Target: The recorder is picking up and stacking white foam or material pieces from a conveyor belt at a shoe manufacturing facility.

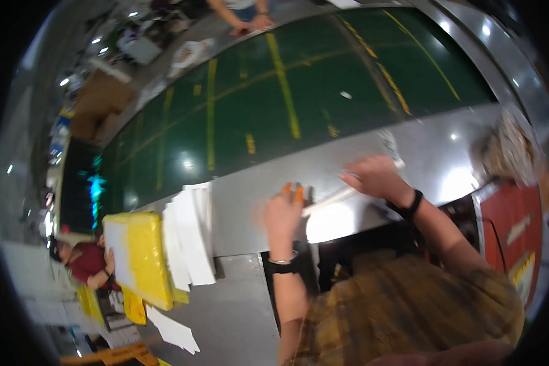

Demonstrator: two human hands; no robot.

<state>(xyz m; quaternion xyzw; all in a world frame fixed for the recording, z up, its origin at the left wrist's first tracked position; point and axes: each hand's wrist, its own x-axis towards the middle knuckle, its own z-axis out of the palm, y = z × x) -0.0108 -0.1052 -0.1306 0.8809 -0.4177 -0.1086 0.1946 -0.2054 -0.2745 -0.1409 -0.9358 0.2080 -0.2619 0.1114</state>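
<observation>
My left hand (282,216), partly blurred, is over the metal table edge with orange covers on two fingertips. Those two fingers point forward and stand apart. A thin white strip (330,200) runs from beside this hand toward my right hand (378,177). The fingers of my right hand are curled together just above the strip's far end; what they hold, if anything, is hidden. Beyond that hand lies a crumpled piece of clear plastic (389,143). Both wrists wear dark bands.
A green conveyor belt (238,116) with yellow marks runs beyond the metal table (244,213). At left are a stack of white sheets (192,235) and a yellow-wrapped package (146,259), with a person (88,262) behind it. Another person's hands (253,24) rest at the belt's far side. A plastic bag (512,149) is at right.
</observation>
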